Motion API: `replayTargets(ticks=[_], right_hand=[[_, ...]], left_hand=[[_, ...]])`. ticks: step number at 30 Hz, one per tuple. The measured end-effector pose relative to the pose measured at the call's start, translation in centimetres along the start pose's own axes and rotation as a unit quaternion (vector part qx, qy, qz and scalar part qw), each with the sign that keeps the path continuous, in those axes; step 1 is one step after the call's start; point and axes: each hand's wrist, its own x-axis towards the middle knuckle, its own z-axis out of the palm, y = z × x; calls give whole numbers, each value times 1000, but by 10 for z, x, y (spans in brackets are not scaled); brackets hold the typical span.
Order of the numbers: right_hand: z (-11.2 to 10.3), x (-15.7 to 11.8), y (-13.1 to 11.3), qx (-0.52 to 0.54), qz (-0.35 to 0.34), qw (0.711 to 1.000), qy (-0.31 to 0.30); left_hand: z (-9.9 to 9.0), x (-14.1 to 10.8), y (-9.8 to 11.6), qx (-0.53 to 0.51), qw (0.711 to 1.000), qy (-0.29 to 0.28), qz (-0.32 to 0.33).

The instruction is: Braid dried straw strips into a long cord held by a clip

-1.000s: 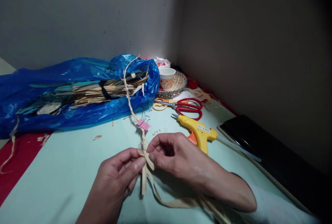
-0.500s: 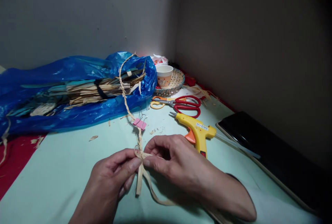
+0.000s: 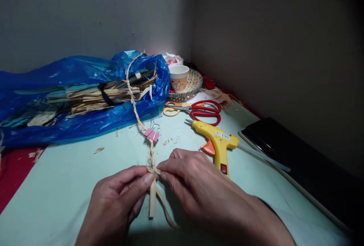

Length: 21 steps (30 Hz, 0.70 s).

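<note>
A thin braided cord of pale dried straw (image 3: 132, 100) runs from the blue bag down toward me, with a pink binder clip (image 3: 151, 135) gripping it. My left hand (image 3: 122, 196) pinches the near end of the braid between thumb and forefinger. From the right, my right hand (image 3: 193, 185) closes its fingertips on a straw strip at the same crossing point. One flat straw strip (image 3: 152, 200) hangs straight down below the fingers. A second, curled strip (image 3: 166, 210) trails down to the right, partly in the right hand's shadow.
Right of my hands lie a yellow glue gun (image 3: 217, 139) and red-handled scissors (image 3: 205, 112). A paper cup (image 3: 179, 79) stands in a woven basket (image 3: 196, 82). A blue plastic bag (image 3: 85, 136) holds bundled straw (image 3: 93, 96). A black flat object (image 3: 284, 162) lies at right.
My right hand's fingers have drawn closer together at the crossing, and its wrist has shifted down and right. The curled strip hangs lower. The view has shifted slightly.
</note>
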Motion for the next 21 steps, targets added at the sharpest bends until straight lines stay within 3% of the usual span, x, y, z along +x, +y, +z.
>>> replayTargets(ticks=[8, 14, 18, 21], right_hand=[[7, -5, -4, -52, 12, 998, 16], [10, -8, -5, -57, 17, 998, 20], [14, -6, -3, -39, 27, 998, 36], [16, -4, -2, -19, 28, 998, 45]], left_hand=[[7, -5, -3, 72, 990, 55, 108], [11, -8, -6, 177, 950, 111, 231], [6, -5, -7, 228, 928, 103, 275], [3, -4, -4, 240, 928, 82, 271]])
